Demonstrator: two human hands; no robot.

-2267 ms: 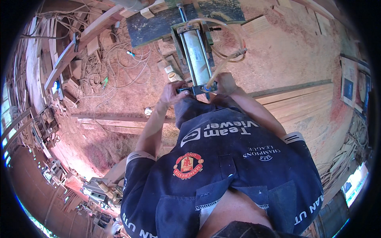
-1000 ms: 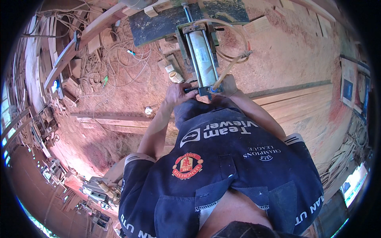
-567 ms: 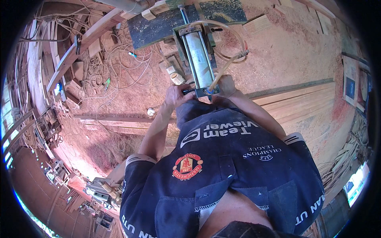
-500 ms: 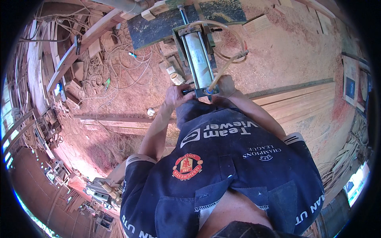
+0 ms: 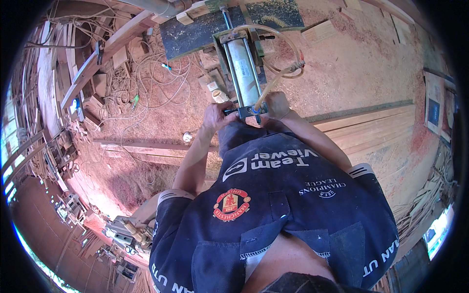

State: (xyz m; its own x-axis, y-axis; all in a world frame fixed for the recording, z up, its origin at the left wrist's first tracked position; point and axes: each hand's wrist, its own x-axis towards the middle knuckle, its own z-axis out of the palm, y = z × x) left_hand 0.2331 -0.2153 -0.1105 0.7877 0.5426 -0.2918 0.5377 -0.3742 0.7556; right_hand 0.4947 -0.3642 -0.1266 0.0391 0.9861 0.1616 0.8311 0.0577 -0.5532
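Note:
A silver pneumatic cylinder [image 5: 243,75] with a black end block and tie rods points away from me, its rod [image 5: 226,18] reaching a dark board [image 5: 188,39]. Beside the near end block, my left hand [image 5: 215,116] is closed around a small dark part, perhaps a handle, that I cannot make out. On the block's other side my right hand [image 5: 277,106] is closed too, its fingertips hidden and whatever they hold out of sight. A clear yellowish air hose [image 5: 296,56] loops from the cylinder's far end to its near end, passing close by my right hand.
Loose cords [image 5: 151,85] tangle over the sawdust-covered floor at left. Long planks [image 5: 366,127] lie at the right and a beam [image 5: 141,148] lies at the left. A long slanted timber [image 5: 105,51] rises at upper left. A small pale cup-like thing [image 5: 219,96] stands by my left hand.
The view has shifted slightly. Both hands stay beside the cylinder's near end, and nothing has visibly been taken up or let go.

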